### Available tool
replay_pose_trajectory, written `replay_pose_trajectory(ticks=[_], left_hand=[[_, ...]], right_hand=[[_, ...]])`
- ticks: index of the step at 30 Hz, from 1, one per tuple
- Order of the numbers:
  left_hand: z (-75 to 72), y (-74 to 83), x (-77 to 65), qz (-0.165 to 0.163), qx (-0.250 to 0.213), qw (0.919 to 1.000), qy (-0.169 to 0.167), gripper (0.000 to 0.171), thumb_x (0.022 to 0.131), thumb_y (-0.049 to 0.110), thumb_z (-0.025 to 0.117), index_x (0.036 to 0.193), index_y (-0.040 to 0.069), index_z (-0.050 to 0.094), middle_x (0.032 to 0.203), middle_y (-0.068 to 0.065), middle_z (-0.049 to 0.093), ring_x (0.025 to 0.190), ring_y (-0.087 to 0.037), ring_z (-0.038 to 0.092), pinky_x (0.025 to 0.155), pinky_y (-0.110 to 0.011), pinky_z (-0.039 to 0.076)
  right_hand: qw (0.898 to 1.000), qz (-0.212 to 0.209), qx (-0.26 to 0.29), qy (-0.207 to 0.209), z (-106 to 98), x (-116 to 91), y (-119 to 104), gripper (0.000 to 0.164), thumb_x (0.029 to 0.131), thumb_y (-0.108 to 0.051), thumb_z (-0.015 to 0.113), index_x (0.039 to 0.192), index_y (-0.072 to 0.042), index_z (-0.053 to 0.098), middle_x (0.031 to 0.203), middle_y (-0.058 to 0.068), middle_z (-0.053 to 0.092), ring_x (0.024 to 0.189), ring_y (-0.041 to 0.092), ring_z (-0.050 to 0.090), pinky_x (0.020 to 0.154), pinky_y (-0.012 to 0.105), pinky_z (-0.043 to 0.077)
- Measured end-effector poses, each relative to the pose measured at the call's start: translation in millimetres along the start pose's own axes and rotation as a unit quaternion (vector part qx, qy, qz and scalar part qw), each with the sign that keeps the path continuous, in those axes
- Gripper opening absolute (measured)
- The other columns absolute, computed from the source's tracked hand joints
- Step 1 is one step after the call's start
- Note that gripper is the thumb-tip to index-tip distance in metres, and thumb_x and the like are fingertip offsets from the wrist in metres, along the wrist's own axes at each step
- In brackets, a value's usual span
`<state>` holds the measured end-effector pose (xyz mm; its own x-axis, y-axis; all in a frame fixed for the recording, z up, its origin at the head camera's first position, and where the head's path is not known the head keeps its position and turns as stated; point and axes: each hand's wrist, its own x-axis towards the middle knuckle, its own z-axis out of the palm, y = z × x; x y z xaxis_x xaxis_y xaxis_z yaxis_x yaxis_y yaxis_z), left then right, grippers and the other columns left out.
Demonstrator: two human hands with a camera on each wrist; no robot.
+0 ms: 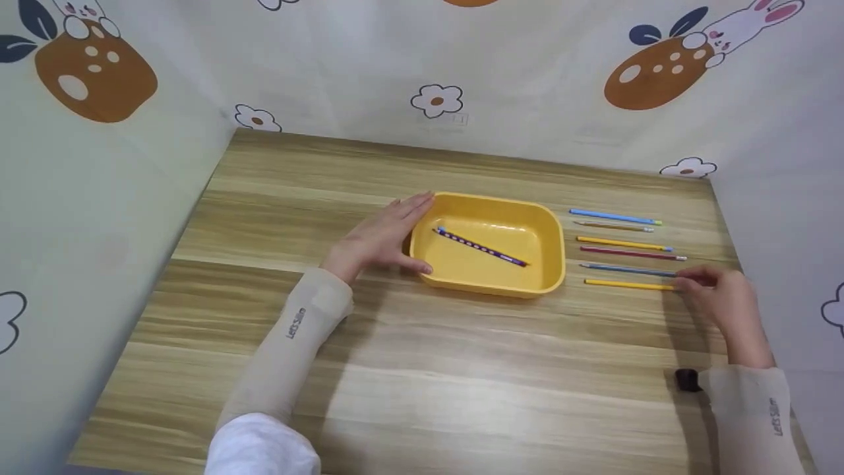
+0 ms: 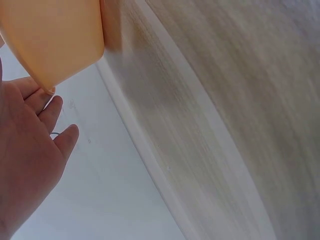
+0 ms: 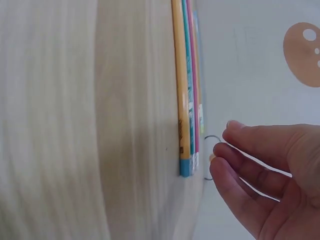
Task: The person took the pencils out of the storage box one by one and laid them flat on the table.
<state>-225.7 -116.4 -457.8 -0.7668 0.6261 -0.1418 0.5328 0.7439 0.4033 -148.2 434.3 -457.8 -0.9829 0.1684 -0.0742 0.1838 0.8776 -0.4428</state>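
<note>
A yellow rectangular tray (image 1: 488,290) stands mid-table with a dark purple, dotted pencil (image 1: 484,249) lying diagonally inside. My left hand (image 1: 382,241) spans its left end, fingers and thumb spread and touching the rim; the left wrist view shows fingertips at the tray's edge. To the right of the tray, several pencils lie in a near-parallel column. My right hand (image 1: 722,297) is by the right ends of the blue pencil (image 1: 626,270) and the front yellow pencil (image 1: 626,285). In the right wrist view, thumb and fingers are apart, holding nothing, near the yellow pencil (image 3: 183,100).
Farther back lie a dark red pencil (image 1: 633,253), an orange-yellow pencil (image 1: 623,244), a thin brownish pencil (image 1: 613,226) and a light blue pencil (image 1: 613,216). A small black object (image 1: 688,380) is beside the right wrist. Printed curtains (image 1: 343,72) border the wooden table (image 1: 461,376).
</note>
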Motion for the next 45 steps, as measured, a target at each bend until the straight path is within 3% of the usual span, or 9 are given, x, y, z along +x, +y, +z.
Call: replay_pose_trajectory(ticks=[7,11,14,18,24,28,34,40,45], left_hand=[[0.5,0.9,0.7,0.000,-0.004,1.0000,0.006,0.125,0.073,0.075,0.070,0.162,0.017,0.003,0.170,0.004,0.000,0.158,-0.016,0.005,0.131,-0.040,0.005],[0.0,1.9,0.9,-0.001,-0.007,1.0000,0.006,0.125,0.073,0.073,0.071,0.162,0.017,0.004,0.170,0.003,0.000,0.158,-0.017,0.005,0.131,-0.040,0.005],[-0.9,2.6,1.0,-0.001,-0.005,1.0000,0.003,0.126,0.073,0.074,0.071,0.162,0.017,0.003,0.170,0.002,0.001,0.158,-0.016,0.006,0.131,-0.039,0.006],[-1.4,2.7,0.9,-0.004,-0.002,1.0000,0.000,0.127,0.072,0.076,0.070,0.162,0.017,0.002,0.170,0.002,0.001,0.158,-0.016,0.005,0.131,-0.038,0.005],[-0.5,1.3,0.2,-0.005,-0.001,1.0000,0.000,0.128,0.071,0.079,0.067,0.162,0.017,0.002,0.170,0.002,-0.001,0.158,-0.016,0.004,0.131,-0.040,0.005],[-0.7,1.7,-0.1,-0.007,0.001,1.0000,0.001,0.128,0.071,0.079,0.067,0.162,0.017,0.002,0.170,0.001,-0.001,0.158,-0.017,0.004,0.130,-0.041,0.005],[-0.5,1.7,-0.1,-0.012,-0.002,0.9999,-0.002,0.128,0.071,0.077,0.069,0.162,0.018,0.001,0.170,0.002,-0.002,0.158,-0.017,0.004,0.130,-0.040,0.005],[-1.2,0.8,2.2,-0.004,0.000,1.0000,0.005,0.127,0.072,0.074,0.071,0.162,0.016,0.003,0.170,0.002,0.000,0.158,-0.017,0.005,0.130,-0.041,0.006],[1.0,0.1,-0.3,0.001,-0.005,1.0000,0.007,0.128,0.070,0.075,0.071,0.162,0.015,0.005,0.170,0.001,0.002,0.158,-0.018,0.006,0.131,-0.041,0.007]], right_hand=[[0.999,0.011,0.046,0.013,-1,-6,-19,0.042,0.097,-0.036,0.064,0.119,0.000,0.070,0.116,0.024,0.071,0.072,-0.022,0.045,0.062,0.006,0.041],[0.997,-0.016,0.060,0.052,-2,-10,-30,0.042,0.096,-0.038,0.066,0.116,-0.002,0.073,0.093,-0.009,0.075,0.070,-0.026,0.046,0.061,0.004,0.041],[0.993,-0.037,0.090,0.062,-1,-11,-40,0.041,0.094,-0.036,0.068,0.114,-0.001,0.074,0.080,-0.035,0.060,0.070,-0.026,0.049,0.059,0.004,0.042],[0.988,-0.054,0.134,0.052,0,-11,-56,0.039,0.094,-0.031,0.070,0.112,0.003,0.073,0.075,-0.044,0.054,0.071,-0.022,0.054,0.059,0.005,0.044],[0.977,-0.094,0.189,0.024,8,-13,-85,0.037,0.094,-0.027,0.070,0.112,0.005,0.071,0.086,-0.030,0.068,0.077,-0.016,0.062,0.067,0.003,0.051],[0.970,-0.119,0.213,0.001,16,-13,-106,0.035,0.094,-0.025,0.070,0.112,0.005,0.071,0.089,-0.032,0.065,0.082,-0.013,0.063,0.071,0.005,0.053],[0.958,-0.139,0.249,-0.036,31,-10,-132,0.030,0.093,-0.021,0.072,0.113,0.002,0.072,0.099,-0.013,0.075,0.087,-0.010,0.066,0.076,0.008,0.055],[0.960,-0.149,0.229,-0.064,45,-4,-154,0.028,0.091,-0.019,0.073,0.111,0.000,0.073,0.109,0.017,0.075,0.085,-0.011,0.065,0.076,0.007,0.055],[0.961,-0.174,0.178,-0.119,53,7,-178,0.025,0.091,-0.013,0.073,0.110,0.002,0.073,0.108,0.020,0.074,0.088,0.004,0.069,0.075,0.008,0.055]])
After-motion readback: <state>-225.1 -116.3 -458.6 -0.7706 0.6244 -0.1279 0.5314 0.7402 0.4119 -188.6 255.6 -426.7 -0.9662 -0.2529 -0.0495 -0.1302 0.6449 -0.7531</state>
